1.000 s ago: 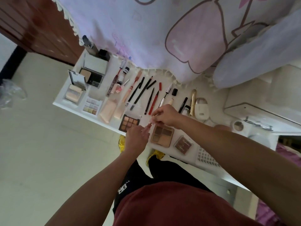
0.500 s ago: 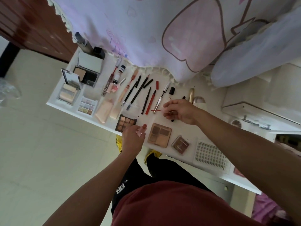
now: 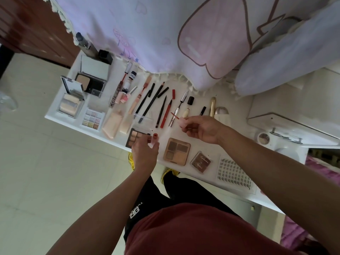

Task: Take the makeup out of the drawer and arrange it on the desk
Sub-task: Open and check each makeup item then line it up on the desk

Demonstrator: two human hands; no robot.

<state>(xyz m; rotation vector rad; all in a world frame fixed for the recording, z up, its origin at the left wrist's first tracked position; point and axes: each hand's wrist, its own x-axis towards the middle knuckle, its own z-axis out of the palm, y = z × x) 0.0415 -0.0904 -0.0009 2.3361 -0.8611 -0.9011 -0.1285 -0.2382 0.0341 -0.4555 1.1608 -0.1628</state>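
Glossy plastics and metal on a smooth white table point(image 3: 200, 151).
Matt lilac-and-pink fringed cloth point(image 3: 147, 34); shiny gold metallic tube point(image 3: 213, 105); mirrored silver compact lid point(image 3: 70, 86); translucent pink plastic lip-gloss tube point(image 3: 154, 142) in left grip point(image 3: 144, 153), frosted pink cap point(image 3: 181, 121) in right grip point(image 3: 202, 129); dark polished wood cabinet point(image 3: 27, 28).

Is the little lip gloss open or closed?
Open. The left hand holds the tube, its red mouth bare; the right hand holds the cap and wand apart from it.

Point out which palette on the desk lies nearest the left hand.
The dark-framed brown palette, right beside the left hand; the tan four-pan palette, reddish compact and pastel palette lie farther off.
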